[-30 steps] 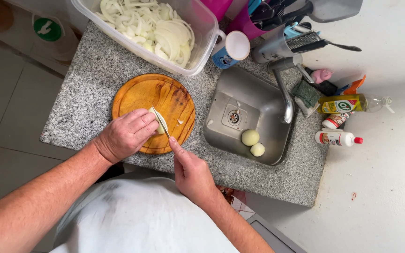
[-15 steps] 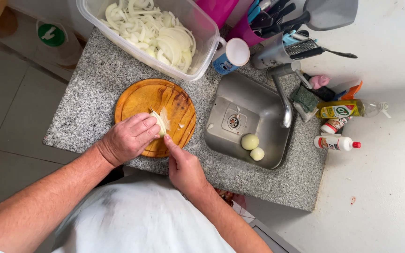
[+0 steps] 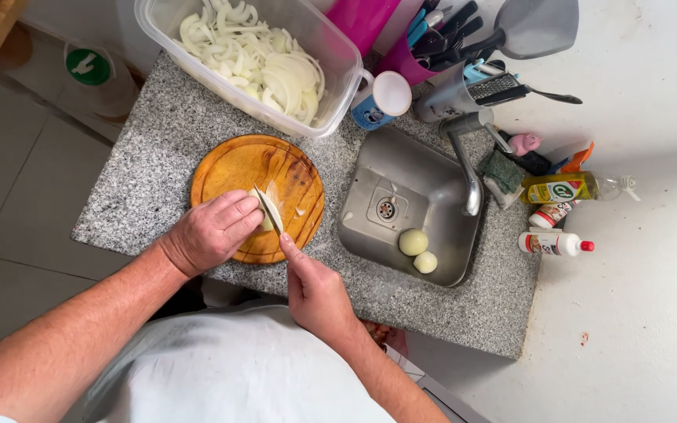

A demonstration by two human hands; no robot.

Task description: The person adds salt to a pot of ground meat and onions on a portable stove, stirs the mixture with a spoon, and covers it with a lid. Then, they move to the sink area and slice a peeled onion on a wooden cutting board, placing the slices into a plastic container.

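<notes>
While the left hand [image 3: 211, 232] pins the onion piece [image 3: 266, 219] on the round cutting board [image 3: 238, 168], the knife [image 3: 269, 209] crosses it.
Right hand [image 3: 316, 291], grip closed on the knife's handle, sits at the board's near edge; the blade's long axis runs away from it over the onion.

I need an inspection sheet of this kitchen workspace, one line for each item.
Surface: grey granite counter with steel sink.
Job's things: onion piece on round wooden board; knife cutting it.
Clutter: tub of sliced onion; two peeled onions in sink; bottles, utensils.
Grippers: left hand steadies onion; right hand holds knife.
Cables: nothing seen.
Surroundings: tiled floor.
</notes>
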